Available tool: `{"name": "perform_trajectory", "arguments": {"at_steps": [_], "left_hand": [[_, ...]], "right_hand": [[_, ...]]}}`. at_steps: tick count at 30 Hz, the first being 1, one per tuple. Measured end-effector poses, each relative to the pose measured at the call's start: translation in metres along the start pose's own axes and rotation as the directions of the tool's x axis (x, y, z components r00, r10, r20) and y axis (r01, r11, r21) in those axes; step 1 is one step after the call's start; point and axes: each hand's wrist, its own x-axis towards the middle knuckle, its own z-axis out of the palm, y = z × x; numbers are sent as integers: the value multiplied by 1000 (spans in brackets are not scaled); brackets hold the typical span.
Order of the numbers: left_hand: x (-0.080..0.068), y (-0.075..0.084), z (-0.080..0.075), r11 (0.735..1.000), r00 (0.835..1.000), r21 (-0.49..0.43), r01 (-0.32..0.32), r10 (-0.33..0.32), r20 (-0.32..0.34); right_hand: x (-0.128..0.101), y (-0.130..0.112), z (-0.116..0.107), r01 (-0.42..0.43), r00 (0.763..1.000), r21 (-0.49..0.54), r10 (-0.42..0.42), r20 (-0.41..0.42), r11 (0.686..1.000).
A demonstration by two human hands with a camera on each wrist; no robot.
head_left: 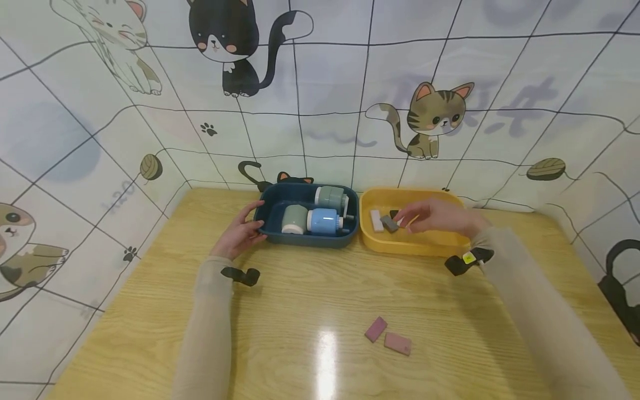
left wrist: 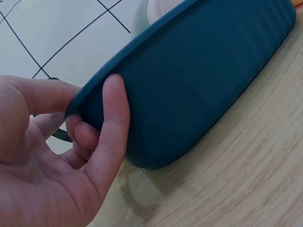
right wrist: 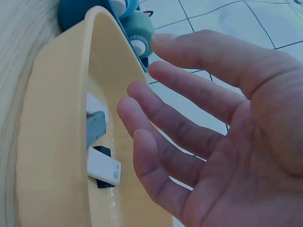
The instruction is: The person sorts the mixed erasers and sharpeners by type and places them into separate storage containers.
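Note:
At the left end of the dark blue bin (head_left: 305,240), my left hand (head_left: 239,233) pinches the rim, fingers on both sides of the wall in the left wrist view. Inside lie a blue sharpener (head_left: 324,221) with a crank and two grey-green ones, one at the back (head_left: 330,196) and one in front (head_left: 294,219). My right hand (head_left: 432,215) hovers over the yellow bin (head_left: 400,248), fingers spread and slightly bent, holding nothing. Below it are a white eraser marked 4B (right wrist: 105,166) overlapping a black one (right wrist: 105,183), a grey eraser (head_left: 389,223) and another white eraser (head_left: 376,220).
Two pink erasers, one tilted (head_left: 376,329) and one flatter (head_left: 398,343), lie on the wooden table (head_left: 280,311) toward the front. The bins stand side by side against a cat-print backdrop (head_left: 330,139). A black curved object (head_left: 620,283) is at the right edge.

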Motion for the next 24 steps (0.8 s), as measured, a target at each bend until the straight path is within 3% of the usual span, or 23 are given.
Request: {"name": "perform_trajectory", "arguments": {"at_steps": [18,24], "left_hand": [[-2,1,2,1000,1000,21,9,-9,-15],[2,-2,0,1000,1000,15,8,-7,-22]], "right_hand": [[-19,-5,9,99,995,6,-99,2,995],[-26,-8,15,76,997,21,-76,-6,997]]}}
